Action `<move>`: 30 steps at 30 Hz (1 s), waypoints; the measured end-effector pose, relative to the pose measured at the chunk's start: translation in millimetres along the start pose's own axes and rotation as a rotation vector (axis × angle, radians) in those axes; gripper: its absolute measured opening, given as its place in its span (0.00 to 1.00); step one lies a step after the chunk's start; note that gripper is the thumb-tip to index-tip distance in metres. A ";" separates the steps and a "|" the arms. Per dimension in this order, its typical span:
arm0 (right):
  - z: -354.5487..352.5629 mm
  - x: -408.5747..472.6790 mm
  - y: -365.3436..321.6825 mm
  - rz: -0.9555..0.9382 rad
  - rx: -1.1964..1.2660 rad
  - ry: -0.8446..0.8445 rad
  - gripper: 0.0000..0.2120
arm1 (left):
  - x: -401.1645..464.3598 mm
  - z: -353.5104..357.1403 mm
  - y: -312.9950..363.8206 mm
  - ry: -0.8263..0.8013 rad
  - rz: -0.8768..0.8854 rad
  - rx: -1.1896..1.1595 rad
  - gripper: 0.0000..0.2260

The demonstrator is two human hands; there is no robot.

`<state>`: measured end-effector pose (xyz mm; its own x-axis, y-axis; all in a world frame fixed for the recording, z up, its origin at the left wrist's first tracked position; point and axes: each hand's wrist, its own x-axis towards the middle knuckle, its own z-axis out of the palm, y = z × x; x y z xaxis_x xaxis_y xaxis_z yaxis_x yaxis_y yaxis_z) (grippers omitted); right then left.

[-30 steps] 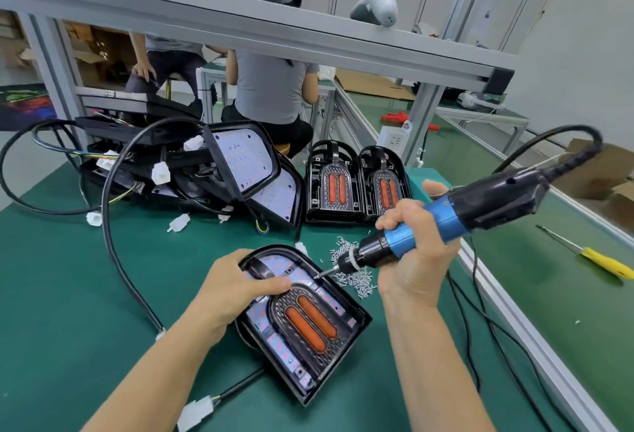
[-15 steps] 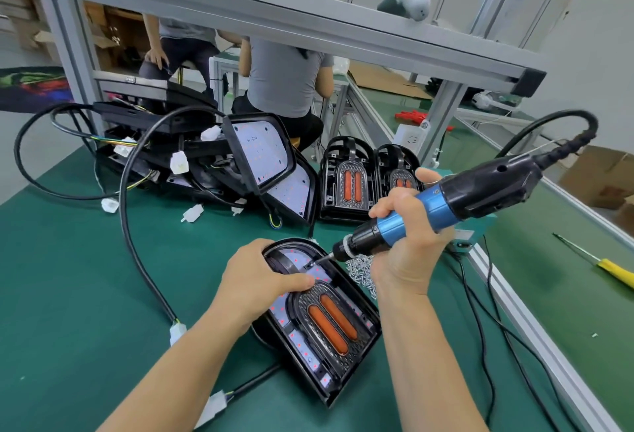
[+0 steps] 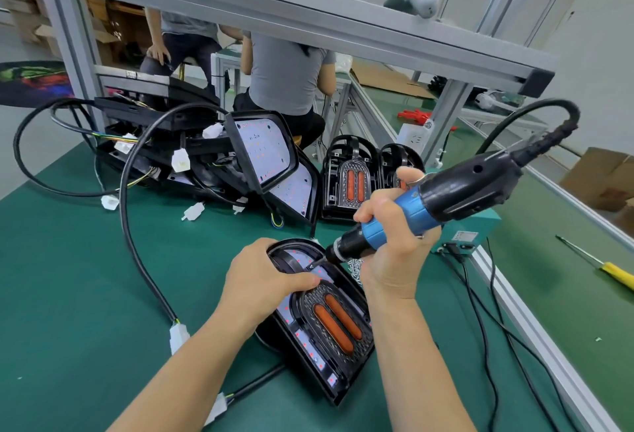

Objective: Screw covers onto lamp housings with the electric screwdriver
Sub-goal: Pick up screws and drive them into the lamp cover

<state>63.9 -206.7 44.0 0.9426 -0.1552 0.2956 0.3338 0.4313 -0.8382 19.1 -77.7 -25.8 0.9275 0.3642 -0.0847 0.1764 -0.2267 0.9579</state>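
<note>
Near the front of the green desk (image 3: 68, 294), a lamp housing (image 3: 322, 325) lies flat with its cover (image 3: 334, 320), the piece with two orange lenses, seated inside it. The left hand (image 3: 264, 277) rests on the housing's upper left, palm down, its thumb reaching onto the cover's top edge, so it presses rather than clasps. The right hand (image 3: 394, 243) is clenched around the blue grip of the screwdriver (image 3: 429, 205), whose bit meets the housing near its rounded top; whether a screw sits on the tip is too small to tell. The step in hand looks like driving a screw at that top point. To do it well, the tool probably wants raising: it leans low to the right, and a bit that comes in slanted is apt to skip off the head or cross the thread. Steady downward pressure along the bit's own line should help, with the left hand bearing down so the housing cannot spin or slide on the mat. The thumb lies close to the bit, so a slip could catch it. Loose screws (image 3: 355, 265) lie just beside the housing, partly behind the right hand, handy for the next point. The tool's cable (image 3: 535, 112) arches up behind and could tug the wrist off line if it draws tight.
</note>
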 end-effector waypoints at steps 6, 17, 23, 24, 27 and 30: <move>-1.7 -1.5 7.3 -0.215 0.079 -0.180 0.13 | 2.1 -2.1 -7.3 0.018 0.016 -0.022 0.18; -7.9 0.3 4.6 -0.151 0.021 -0.359 0.18 | 5.9 -2.4 -10.4 0.004 0.016 -0.053 0.17; -9.6 -2.1 3.0 -0.071 0.044 -0.503 0.12 | 7.2 -2.0 -11.3 -0.016 0.021 -0.087 0.17; -9.6 -3.1 2.5 -0.025 0.074 -0.548 0.14 | 7.9 -2.0 -11.0 -0.023 0.026 -0.086 0.17; -9.4 -5.1 4.5 0.101 0.150 -0.619 0.17 | 10.4 -1.1 -10.5 -0.046 0.019 -0.087 0.17; -10.6 -3.8 7.0 0.049 0.067 -0.553 0.14 | 11.8 -1.5 -13.3 -0.063 -0.007 -0.107 0.15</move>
<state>62.6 -212.5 32.2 0.8120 0.3480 0.4686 0.2723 0.4843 -0.8315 27.2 -69.1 -39.2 0.9458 0.3075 -0.1048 0.1496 -0.1259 0.9807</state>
